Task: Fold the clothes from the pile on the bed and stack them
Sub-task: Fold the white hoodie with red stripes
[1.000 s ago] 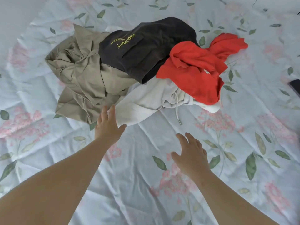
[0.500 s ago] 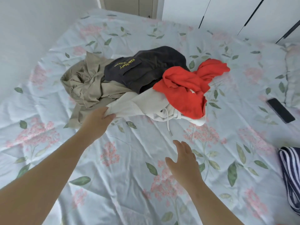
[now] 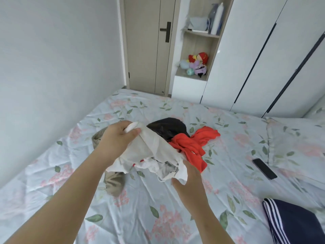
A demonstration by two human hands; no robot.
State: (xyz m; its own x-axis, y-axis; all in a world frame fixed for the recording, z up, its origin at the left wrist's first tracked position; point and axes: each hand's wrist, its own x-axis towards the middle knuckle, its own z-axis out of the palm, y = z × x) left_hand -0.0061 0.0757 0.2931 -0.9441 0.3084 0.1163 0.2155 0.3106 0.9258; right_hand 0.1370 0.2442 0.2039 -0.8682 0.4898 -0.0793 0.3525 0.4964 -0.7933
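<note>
Left hand (image 3: 121, 138) grips a crumpled white fabric garment (image 3: 154, 148); right hand (image 3: 190, 184), fingers loose, touches its near edge. A rumpled red top (image 3: 193, 147) lies just right.

Soft matt cloth — the white garment (image 3: 154, 148), the red garment (image 3: 191, 145) — on a smooth, creased floral bedsheet (image 3: 175, 217).

beige garment (image 3: 114, 184): lying mostly hidden behind the white garment (image 3: 154, 148)
navy striped garment (image 3: 295, 222): running off the frame's corner, right of the white garment
</note>
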